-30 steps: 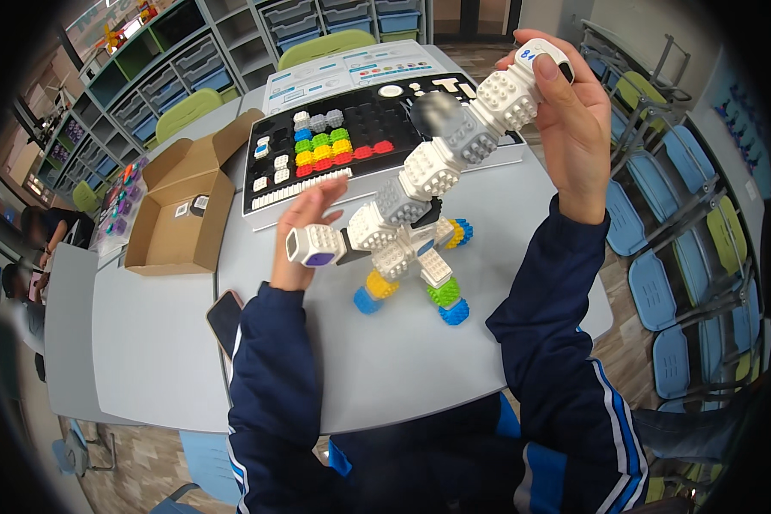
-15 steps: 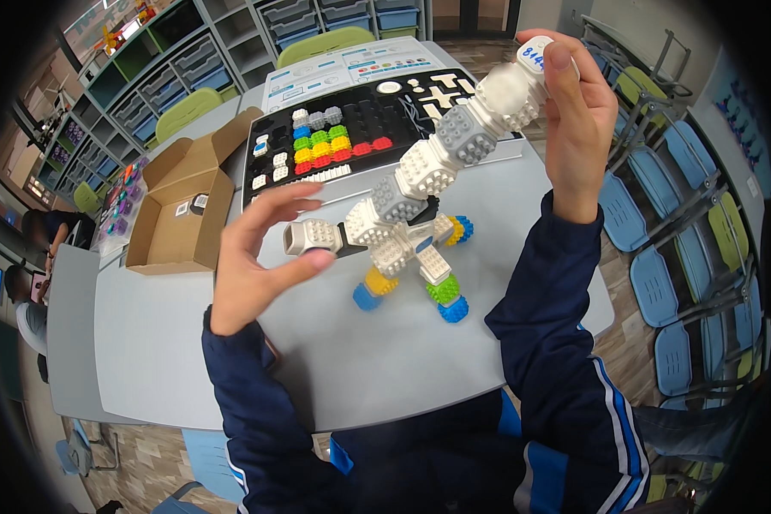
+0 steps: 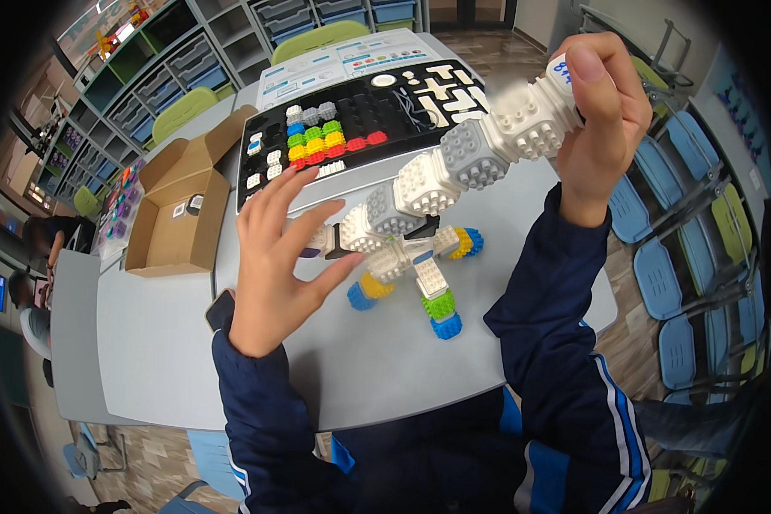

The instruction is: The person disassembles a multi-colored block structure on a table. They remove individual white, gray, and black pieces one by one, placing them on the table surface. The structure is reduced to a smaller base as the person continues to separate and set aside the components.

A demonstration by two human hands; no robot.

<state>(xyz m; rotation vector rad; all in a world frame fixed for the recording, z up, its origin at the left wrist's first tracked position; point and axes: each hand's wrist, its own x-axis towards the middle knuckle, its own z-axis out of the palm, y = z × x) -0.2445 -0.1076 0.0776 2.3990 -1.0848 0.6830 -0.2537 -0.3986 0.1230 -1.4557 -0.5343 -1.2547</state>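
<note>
A chain of white and grey studded cubes [image 3: 454, 167] rises slantwise from a cross-shaped cube model [image 3: 415, 265] with blue, yellow and green ends that rests on the grey table [image 3: 377, 360]. My right hand [image 3: 600, 111] grips the top cube of the chain, lifted high at the right. My left hand [image 3: 274, 248] hovers with fingers spread next to the chain's low end, holding nothing; whether a fingertip touches a cube I cannot tell.
A black sorting tray [image 3: 360, 128] with coloured, grey and white cubes lies beyond the model. An open cardboard box [image 3: 180, 214] stands at the left. A dark phone [image 3: 221, 308] peeks out under my left wrist. Blue and green chairs [image 3: 685, 283] line the right; shelves with bins stand behind.
My left hand let go of the end cube, pulled back and spread its fingers. My right hand still holds the chain's top, raised slightly toward me.
</note>
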